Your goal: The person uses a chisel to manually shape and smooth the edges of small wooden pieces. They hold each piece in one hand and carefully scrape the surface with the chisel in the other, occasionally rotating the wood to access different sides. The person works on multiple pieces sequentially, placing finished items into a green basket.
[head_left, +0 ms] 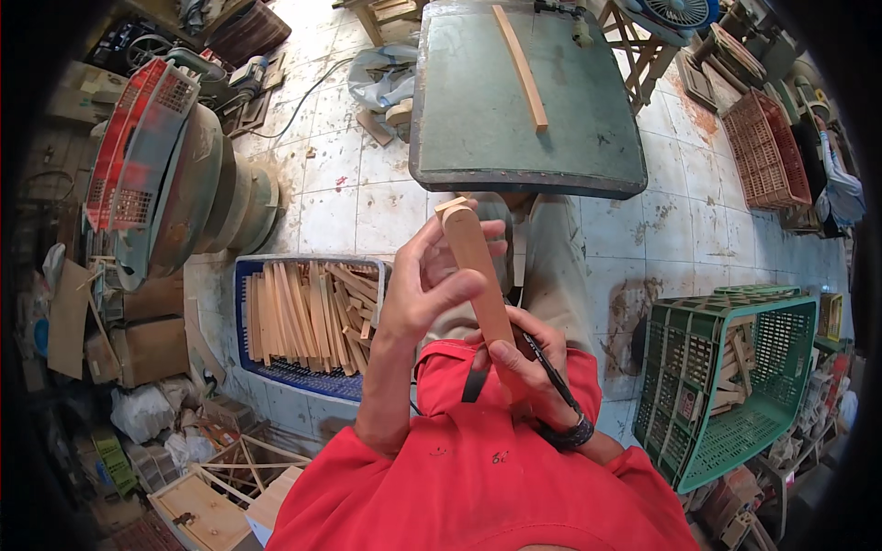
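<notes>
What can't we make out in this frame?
Head view:
- Bar: far face turned away; part of its lower end behind the right hand.
- Pen: too small to tell which end writes.
- Blue crate: most of its bottom under sticks.
- Fan: cut off by the upper edge.

Nope, can't read a single word or number in this one. Closest thing to lettering: small dark marks on the chest of the red shirt (487, 500), one (501, 456) below and slightly left of the right hand (536, 378), another (438, 452) almost straight below the left hand (418, 298). Way too tiny to decipher, sorry. Also a little label-like patch (689, 401) on the green crate (735, 307), well off to the right of the right hand. Just a blur, zero legible characters.
</notes>
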A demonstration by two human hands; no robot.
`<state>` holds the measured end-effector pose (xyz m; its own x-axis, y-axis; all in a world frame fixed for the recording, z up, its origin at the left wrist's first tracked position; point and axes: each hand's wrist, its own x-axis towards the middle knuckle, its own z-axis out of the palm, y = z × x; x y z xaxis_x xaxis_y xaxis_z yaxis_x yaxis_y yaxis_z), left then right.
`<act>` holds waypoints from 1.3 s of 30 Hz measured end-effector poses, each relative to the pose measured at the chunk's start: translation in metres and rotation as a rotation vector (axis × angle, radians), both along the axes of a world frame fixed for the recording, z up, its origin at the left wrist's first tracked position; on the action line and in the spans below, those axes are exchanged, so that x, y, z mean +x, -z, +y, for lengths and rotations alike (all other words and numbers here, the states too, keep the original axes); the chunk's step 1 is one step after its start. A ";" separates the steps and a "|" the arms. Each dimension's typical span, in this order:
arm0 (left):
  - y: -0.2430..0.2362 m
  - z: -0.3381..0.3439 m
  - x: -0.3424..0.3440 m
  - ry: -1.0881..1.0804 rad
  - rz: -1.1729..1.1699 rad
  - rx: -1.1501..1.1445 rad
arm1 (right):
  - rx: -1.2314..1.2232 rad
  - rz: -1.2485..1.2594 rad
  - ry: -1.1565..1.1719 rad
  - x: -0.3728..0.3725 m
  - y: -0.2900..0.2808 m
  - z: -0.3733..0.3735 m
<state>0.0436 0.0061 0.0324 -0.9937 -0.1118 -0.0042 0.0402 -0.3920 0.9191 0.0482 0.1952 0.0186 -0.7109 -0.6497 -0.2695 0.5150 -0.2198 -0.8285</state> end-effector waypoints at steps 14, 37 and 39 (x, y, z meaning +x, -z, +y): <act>-0.021 0.012 -0.022 -0.112 -0.128 -0.239 | 0.001 0.311 0.067 -0.035 0.005 -0.002; -0.015 0.021 -0.018 -0.006 -0.111 -0.190 | 0.050 0.958 0.288 -0.116 -0.051 -0.017; -0.015 0.022 -0.018 -0.016 -0.101 -0.171 | 0.074 0.942 0.229 -0.118 -0.048 -0.018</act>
